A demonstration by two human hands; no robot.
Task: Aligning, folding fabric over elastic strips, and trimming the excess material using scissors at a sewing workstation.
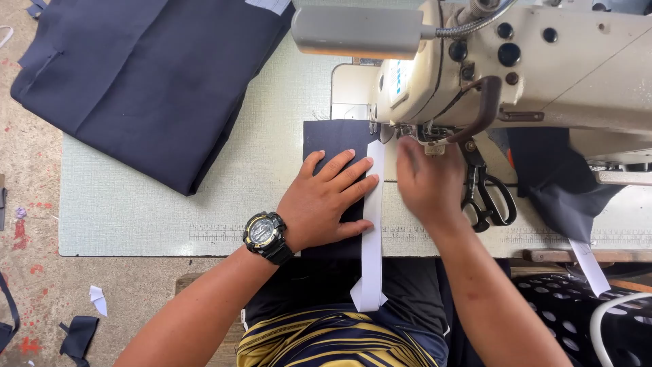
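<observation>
My left hand point(326, 200) lies flat, fingers spread, on a dark navy fabric piece point(329, 136) and the edge of a white strip point(373, 224) that runs down off the table's front edge. A black watch sits on that wrist. My right hand point(428, 180) is just right of the strip, its fingertips up near the presser foot point(414, 132) of the cream sewing machine point(543, 61). Whether the right fingers pinch the strip or fabric is hidden.
Black scissors point(487, 197) lie on the table right of my right hand. A folded stack of navy fabric point(142, 81) covers the table's back left. More navy cloth point(550, 177) hangs under the machine arm. Scraps lie on the floor at left; a perforated basket point(577, 312) stands lower right.
</observation>
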